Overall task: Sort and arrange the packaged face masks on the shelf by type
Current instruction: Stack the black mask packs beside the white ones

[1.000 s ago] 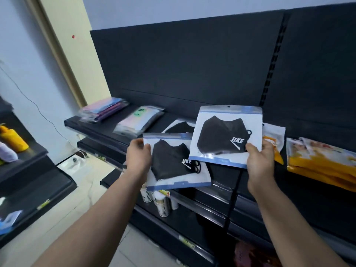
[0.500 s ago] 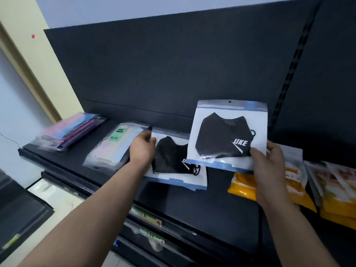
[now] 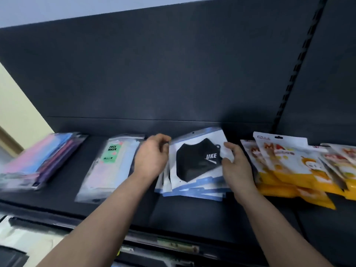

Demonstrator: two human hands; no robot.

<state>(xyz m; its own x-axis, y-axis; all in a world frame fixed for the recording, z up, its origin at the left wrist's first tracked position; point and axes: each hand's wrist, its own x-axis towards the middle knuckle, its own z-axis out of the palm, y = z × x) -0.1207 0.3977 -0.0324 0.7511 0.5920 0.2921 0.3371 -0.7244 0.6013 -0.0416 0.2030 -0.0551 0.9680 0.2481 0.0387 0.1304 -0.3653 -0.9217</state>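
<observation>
Right hand (image 3: 234,166) pinches the right edge of the black fabric mask in a blue-edged white plastic pack (image 3: 194,160), thumb on top. My left hand (image 3: 152,157) curls at its upper-left corner; I cannot tell whether it grips. That pack lies atop a fanned stack of matching packs (image 3: 192,191) on the dark shelf (image 3: 173,214), between a clear pastel "FACE MASK" pack (image 3: 109,164) and the orange pouches (image 3: 289,170). I judge the slick film could let the stack slide forward, or my right wrist could nudge the orange pouches into it.

Shelf (image 3: 192,214) L→R: flat stack (image 3: 38,160), FACE MASK pack (image 3: 109,164), UKE pkts (image 3: 194,164) (overlapping, mid), pouch pile (image 3: 289,170).
</observation>
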